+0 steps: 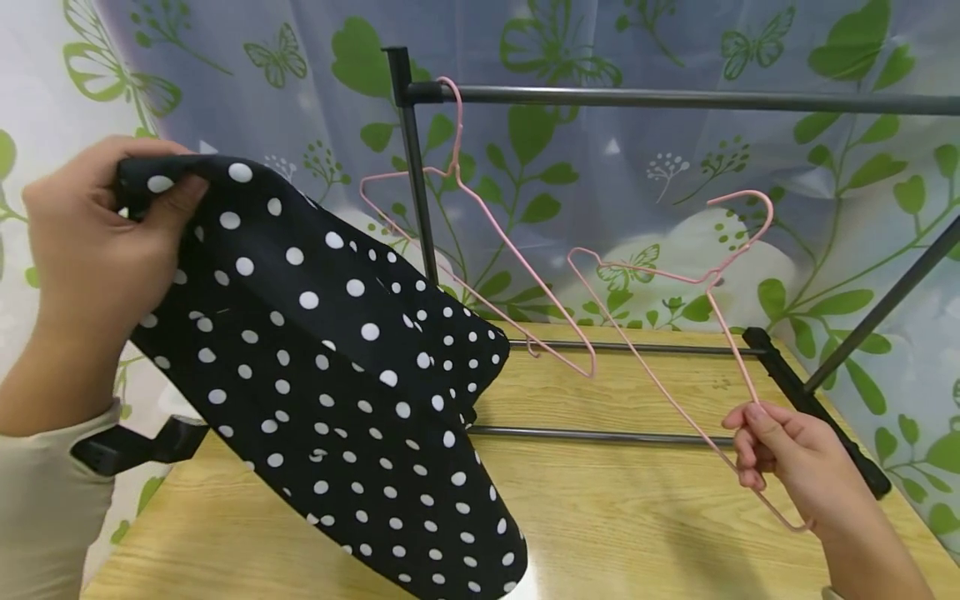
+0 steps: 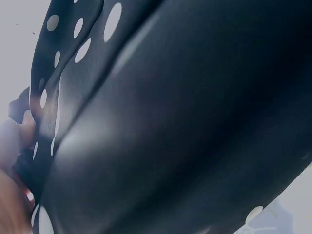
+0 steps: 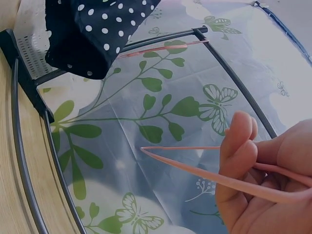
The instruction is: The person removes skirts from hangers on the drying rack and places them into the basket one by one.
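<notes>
A black garment with white polka dots (image 1: 352, 367) hangs from my left hand (image 1: 112, 242), which pinches its upper edge between thumb and fingers. The cloth fills most of the left wrist view, and its full shape cannot be told. On the right, my right hand (image 1: 795, 458) grips a pink wire hanger (image 1: 660, 379) near one lower corner, with the hook pointing up. Between the hands, a second pink hanger (image 1: 517, 250) hangs by its hook from the rack's top bar; the garment passes in front of the rack's left lower part.
A dark metal rack (image 1: 637, 98) stands on the wooden table (image 1: 637, 517), its lower bars (image 1: 600, 435) running behind both hands. Behind it hangs a curtain with green leaves and butterflies (image 1: 540, 133). A white perforated thing (image 3: 36, 46) shows near the garment in the right wrist view.
</notes>
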`<state>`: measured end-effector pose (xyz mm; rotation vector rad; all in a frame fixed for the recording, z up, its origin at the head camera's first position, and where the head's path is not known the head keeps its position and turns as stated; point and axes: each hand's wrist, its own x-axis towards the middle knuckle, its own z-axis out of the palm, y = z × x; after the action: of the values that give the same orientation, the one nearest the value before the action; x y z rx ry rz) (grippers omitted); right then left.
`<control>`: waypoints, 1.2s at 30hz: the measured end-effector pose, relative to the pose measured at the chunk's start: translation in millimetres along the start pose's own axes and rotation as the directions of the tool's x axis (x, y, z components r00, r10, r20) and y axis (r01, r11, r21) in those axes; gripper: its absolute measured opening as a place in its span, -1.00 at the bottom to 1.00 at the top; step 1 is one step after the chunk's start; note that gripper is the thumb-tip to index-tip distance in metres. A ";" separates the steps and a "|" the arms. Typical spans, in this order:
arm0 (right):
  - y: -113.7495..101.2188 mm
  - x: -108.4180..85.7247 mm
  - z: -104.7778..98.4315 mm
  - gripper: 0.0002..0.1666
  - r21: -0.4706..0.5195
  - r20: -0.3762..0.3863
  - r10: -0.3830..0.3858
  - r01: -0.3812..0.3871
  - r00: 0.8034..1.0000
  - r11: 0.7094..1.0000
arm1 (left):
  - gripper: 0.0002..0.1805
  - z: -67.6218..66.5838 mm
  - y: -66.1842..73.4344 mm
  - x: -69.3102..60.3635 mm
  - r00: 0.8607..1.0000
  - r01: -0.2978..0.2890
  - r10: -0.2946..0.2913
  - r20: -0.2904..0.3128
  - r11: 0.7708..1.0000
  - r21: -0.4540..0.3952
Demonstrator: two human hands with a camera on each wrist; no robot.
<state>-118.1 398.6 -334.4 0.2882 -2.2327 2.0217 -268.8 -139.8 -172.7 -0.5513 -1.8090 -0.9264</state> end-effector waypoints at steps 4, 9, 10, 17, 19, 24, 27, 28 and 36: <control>-0.3 -0.1 0.3 -0.63 -0.004 -0.003 0.000 0.000 1.000 1.000 | -0.79 -4.9 -7.0 7.4 1.000 -0.031 0.031 0.007 0.999 0.041; -0.6 0.2 0.4 -0.63 -0.001 -0.006 -0.011 0.011 1.000 1.000 | -0.84 -8.9 -18.3 18.3 0.999 0.040 -0.040 0.009 0.998 0.048; -0.5 0.3 0.5 -0.63 0.000 -0.007 -0.011 0.011 1.000 1.000 | -0.82 -9.3 -20.6 20.9 0.998 0.058 -0.059 0.008 0.997 0.054; -0.1 -0.4 0.7 -0.63 -0.004 -0.014 -0.006 0.006 1.000 1.000 | -0.89 -8.9 -31.3 36.5 0.980 0.199 -0.198 -0.023 0.972 0.127; -0.2 -0.3 0.7 -0.63 -0.004 -0.012 -0.012 0.012 1.000 1.000 | -0.88 -8.8 -34.7 39.6 0.972 0.233 -0.232 -0.027 0.962 0.142; 0.0 0.2 0.5 -0.63 -0.009 -0.010 -0.019 0.019 1.000 1.000 | -0.85 -9.4 -47.2 44.5 0.953 0.303 -0.302 -0.028 0.942 0.141; 0.1 0.0 0.4 -0.63 -0.008 -0.016 -0.016 0.016 1.000 1.000 | -0.88 -10.3 -62.8 48.1 0.936 0.351 -0.351 -0.030 0.923 0.156; 0.3 0.0 0.5 -0.63 -0.005 -0.018 -0.017 0.017 1.000 1.000 | -0.88 -10.7 -68.0 49.4 0.929 0.369 -0.369 -0.032 0.917 0.154; 0.9 -0.3 1.1 -0.64 -0.014 -0.027 -0.020 0.019 0.999 1.000 | -0.89 -13.7 -100.6 49.4 0.833 0.548 -0.553 -0.005 0.825 0.138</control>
<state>-118.0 397.6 -335.4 0.2787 -2.2182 1.9876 -353.4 -213.4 -159.4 0.0626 -2.0903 -1.1676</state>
